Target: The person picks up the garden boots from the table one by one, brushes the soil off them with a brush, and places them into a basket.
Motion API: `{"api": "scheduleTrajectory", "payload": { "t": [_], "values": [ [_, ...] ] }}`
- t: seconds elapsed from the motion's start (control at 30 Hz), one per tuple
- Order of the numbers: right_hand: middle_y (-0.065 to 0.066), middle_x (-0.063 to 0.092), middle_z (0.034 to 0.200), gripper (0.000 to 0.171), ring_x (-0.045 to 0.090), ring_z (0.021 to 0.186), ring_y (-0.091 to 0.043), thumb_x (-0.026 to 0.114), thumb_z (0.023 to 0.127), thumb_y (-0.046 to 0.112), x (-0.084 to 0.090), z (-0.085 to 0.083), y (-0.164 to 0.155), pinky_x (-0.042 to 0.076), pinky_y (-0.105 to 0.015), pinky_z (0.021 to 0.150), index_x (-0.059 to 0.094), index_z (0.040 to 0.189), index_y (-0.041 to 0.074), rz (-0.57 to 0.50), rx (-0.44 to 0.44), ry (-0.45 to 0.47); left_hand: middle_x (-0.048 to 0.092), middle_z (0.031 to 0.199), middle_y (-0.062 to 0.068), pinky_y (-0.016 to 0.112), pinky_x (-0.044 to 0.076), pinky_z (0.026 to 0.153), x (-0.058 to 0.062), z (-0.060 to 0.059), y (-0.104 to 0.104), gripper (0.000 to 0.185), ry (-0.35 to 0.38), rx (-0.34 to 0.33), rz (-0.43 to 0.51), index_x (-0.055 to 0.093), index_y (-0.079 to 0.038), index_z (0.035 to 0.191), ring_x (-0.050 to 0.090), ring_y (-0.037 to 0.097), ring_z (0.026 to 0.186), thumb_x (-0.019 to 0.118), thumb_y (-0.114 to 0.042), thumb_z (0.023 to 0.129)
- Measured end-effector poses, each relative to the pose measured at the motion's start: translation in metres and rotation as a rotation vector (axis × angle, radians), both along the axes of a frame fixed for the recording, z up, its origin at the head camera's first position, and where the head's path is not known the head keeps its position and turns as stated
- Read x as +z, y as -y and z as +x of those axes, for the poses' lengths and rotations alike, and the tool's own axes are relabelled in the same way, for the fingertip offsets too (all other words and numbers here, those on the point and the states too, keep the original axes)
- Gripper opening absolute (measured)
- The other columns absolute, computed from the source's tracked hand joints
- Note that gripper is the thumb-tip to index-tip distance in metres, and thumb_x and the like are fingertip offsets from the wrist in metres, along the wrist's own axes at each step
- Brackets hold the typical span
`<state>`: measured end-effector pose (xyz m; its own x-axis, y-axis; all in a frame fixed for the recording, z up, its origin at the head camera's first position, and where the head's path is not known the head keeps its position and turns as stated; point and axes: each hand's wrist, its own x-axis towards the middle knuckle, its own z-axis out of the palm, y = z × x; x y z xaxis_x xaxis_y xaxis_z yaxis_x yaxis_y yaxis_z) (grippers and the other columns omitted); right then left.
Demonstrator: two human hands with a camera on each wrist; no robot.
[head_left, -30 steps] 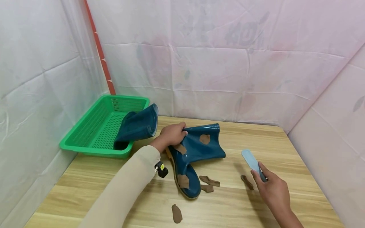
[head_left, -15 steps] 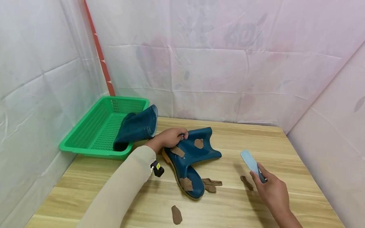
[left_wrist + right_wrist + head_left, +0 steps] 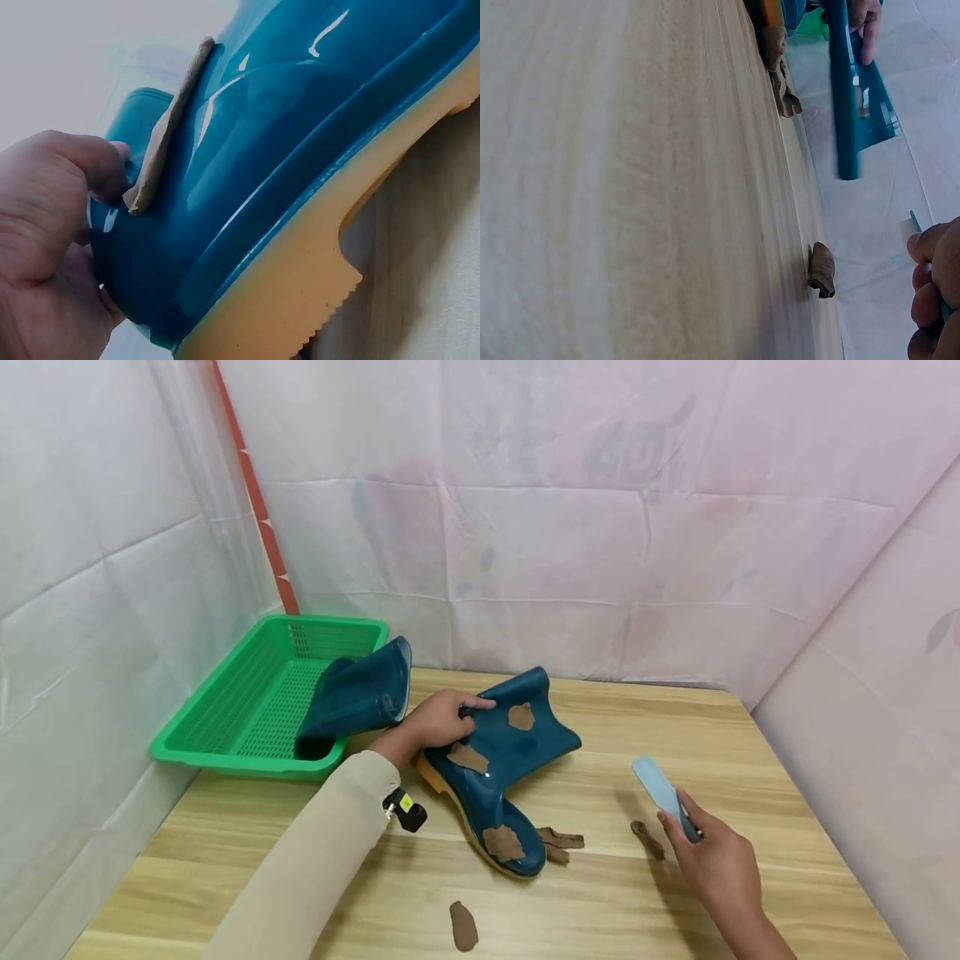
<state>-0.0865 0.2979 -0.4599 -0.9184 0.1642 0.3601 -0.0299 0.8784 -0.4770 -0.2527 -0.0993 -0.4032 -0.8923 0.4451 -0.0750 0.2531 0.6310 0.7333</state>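
L hand (image 3: 438,720) curls fingers round wellington boot (image 3: 528,756) at ankle, over table (image 3: 600,910), prob. so brown patches (image 3: 521,717) face up; R hand (image 3: 722,864) grips scraper (image 3: 657,782), fingers curled, w/ blade clear of boot.

The right grip (image 3: 722,862) partly hides the scraper (image 3: 660,789); the head view crops the sleeve (image 3: 311,860).

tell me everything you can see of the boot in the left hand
The boot is glossy dark blue and rubbery-looking, with an orange-tan sole toothed under the heel. Brown patches cling to its toe, ankle and shaft. In the head view it tilts, toe pointing down and right, shaft slanting up to the right. The left hand grips it behind the ankle; whether it touches the table is unclear.
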Motion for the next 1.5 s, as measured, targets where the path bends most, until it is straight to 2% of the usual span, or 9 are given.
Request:
{"api": "scheduleTrajectory", "payload": {
  "t": [0.07, 0.17, 0.27, 0.4, 0.57, 0.73, 1.13, 1.3, 1.5],
  "values": [
    [-0.036, 0.066, 0.107, 0.050, 0.060, 0.062, -0.027, 0.079, 0.092, 0.021, 0.000, 0.000, 0.000, 0.042, -0.035, 0.047, 0.064, 0.134, -0.002, -0.001, 0.001, -0.002, 0.069, 0.113, 0.003, 0.028, 0.037, 0.053, 0.001, 0.004, 0.001, 0.054, -0.007, 0.037, 0.058, 0.065, -0.028, 0.141, 0.039, 0.015, 0.051, 0.053, -0.002, 0.095],
    [-0.036, 0.067, 0.107, 0.049, 0.062, 0.062, -0.028, 0.079, 0.092, 0.020, 0.000, 0.000, -0.001, 0.042, -0.035, 0.047, 0.065, 0.133, -0.002, -0.001, 0.003, -0.007, 0.055, 0.146, 0.003, 0.030, 0.044, 0.065, 0.002, 0.010, 0.002, 0.053, -0.011, 0.080, 0.168, 0.065, -0.030, 0.140, 0.049, 0.024, 0.065, 0.054, -0.001, 0.097],
    [-0.035, 0.067, 0.106, 0.049, 0.062, 0.062, -0.027, 0.080, 0.092, 0.020, 0.001, -0.001, -0.001, 0.042, -0.034, 0.046, 0.065, 0.133, -0.002, -0.001, 0.007, -0.014, 0.051, 0.151, 0.000, 0.035, 0.051, 0.083, 0.006, 0.017, 0.003, 0.052, 0.010, 0.116, 0.280, 0.066, -0.034, 0.138, 0.061, 0.023, 0.097, 0.055, 0.000, 0.101],
    [-0.035, 0.067, 0.106, 0.049, 0.060, 0.062, -0.026, 0.079, 0.092, 0.020, 0.001, -0.002, -0.001, 0.041, -0.034, 0.046, 0.065, 0.133, -0.001, -0.004, -0.005, -0.014, 0.049, 0.153, -0.004, 0.044, 0.045, 0.106, 0.014, 0.025, 0.001, 0.051, 0.032, 0.121, 0.412, 0.066, -0.038, 0.138, 0.046, 0.018, 0.138, 0.054, -0.001, 0.104],
    [-0.035, 0.067, 0.105, 0.049, 0.059, 0.061, -0.026, 0.080, 0.091, 0.020, 0.000, -0.001, -0.001, 0.041, -0.034, 0.046, 0.065, 0.133, -0.001, -0.009, -0.011, -0.011, 0.049, 0.154, -0.001, 0.044, 0.041, 0.110, 0.017, 0.030, -0.002, 0.048, -0.016, 0.119, 0.596, 0.061, -0.023, 0.144, 0.044, 0.021, 0.141, 0.055, 0.002, 0.104],
    [-0.035, 0.068, 0.101, 0.049, 0.056, 0.058, -0.024, 0.081, 0.090, 0.019, -0.002, -0.001, -0.001, 0.040, -0.033, 0.045, 0.066, 0.132, -0.001, -0.005, -0.007, -0.032, 0.048, 0.155, 0.004, 0.041, 0.035, 0.114, 0.000, 0.030, -0.010, 0.048, -0.085, 0.201, 0.714, 0.058, -0.016, 0.147, 0.038, 0.021, 0.145, 0.059, 0.002, 0.103],
    [-0.035, 0.068, 0.104, 0.048, 0.056, 0.058, -0.024, 0.080, 0.091, 0.020, -0.001, -0.002, 0.000, 0.039, -0.031, 0.045, 0.066, 0.132, -0.002, -0.009, 0.001, -0.020, 0.044, 0.157, -0.002, 0.038, 0.034, 0.114, -0.044, 0.031, -0.010, 0.052, -0.009, 0.326, 0.731, 0.056, -0.023, 0.149, 0.033, 0.019, 0.148, 0.060, -0.001, 0.102],
    [-0.033, 0.069, 0.105, 0.049, 0.056, 0.060, -0.024, 0.078, 0.093, 0.024, 0.003, -0.004, 0.005, 0.040, -0.031, 0.046, 0.065, 0.135, 0.000, -0.029, 0.018, -0.003, 0.042, 0.159, -0.003, 0.043, 0.036, 0.113, -0.045, 0.032, -0.004, 0.055, -0.011, 0.324, 0.642, 0.056, -0.032, 0.148, 0.035, 0.023, 0.147, 0.063, -0.005, 0.101],
    [-0.034, 0.068, 0.107, 0.049, 0.071, 0.074, -0.039, 0.080, 0.091, 0.018, 0.004, -0.007, 0.012, 0.052, -0.042, 0.051, 0.065, 0.134, -0.001, -0.029, 0.050, -0.035, 0.045, 0.155, 0.009, 0.051, 0.044, 0.107, -0.034, 0.034, 0.002, 0.068, -0.109, 0.243, 0.441, 0.047, -0.036, 0.154, 0.046, 0.030, 0.139, 0.067, -0.001, 0.099]
  ]
}}
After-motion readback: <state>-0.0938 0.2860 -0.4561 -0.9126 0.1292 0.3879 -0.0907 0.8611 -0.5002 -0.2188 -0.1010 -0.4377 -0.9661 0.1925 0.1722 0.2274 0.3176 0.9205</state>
